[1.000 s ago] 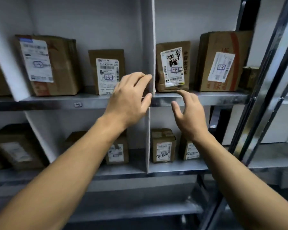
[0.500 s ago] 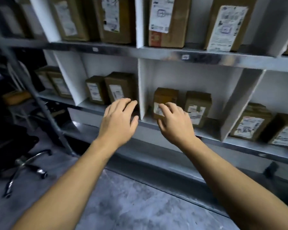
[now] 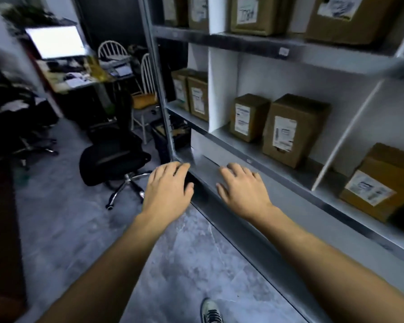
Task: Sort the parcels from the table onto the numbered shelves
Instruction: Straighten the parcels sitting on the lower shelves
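Parcels [image 3: 294,131] of brown cardboard stand upright on the grey metal shelves [image 3: 345,59], in compartments set apart by white dividers [image 3: 222,89]. Two stand side by side on the middle shelf, just right of a divider. Another pair [image 3: 197,95] stands in the compartment at that shelf's left end, a wider box [image 3: 380,183] sits toward its right end, and the upper boxes [image 3: 252,15] line the shelf above.

Both arms are stretched forward, bare to the elbow, palms turned down. The left hand [image 3: 167,190] is at the left front corner of the lowest shelf, fingers loosely spread and slightly bent, grasping nothing. The right hand [image 3: 244,192], just beside it, is in the same pose over that shelf's front edge and is equally empty. Whether either one touches the metal cannot be told.

Each parcel bears a white printed label, but the print is too blurred to read. The small tag [image 3: 283,51] on a shelf's front edge is also unreadable.

The shelf metal has a dull brushed sheen, and the floor [image 3: 184,264] is grey and marbled. To the left are a black office chair [image 3: 112,159] on a chrome star base, a white spindle-back chair [image 3: 147,73] and a lit monitor [image 3: 56,41] on a cluttered desk [image 3: 79,80]. A laced shoe [image 3: 210,311] shows at the bottom edge.
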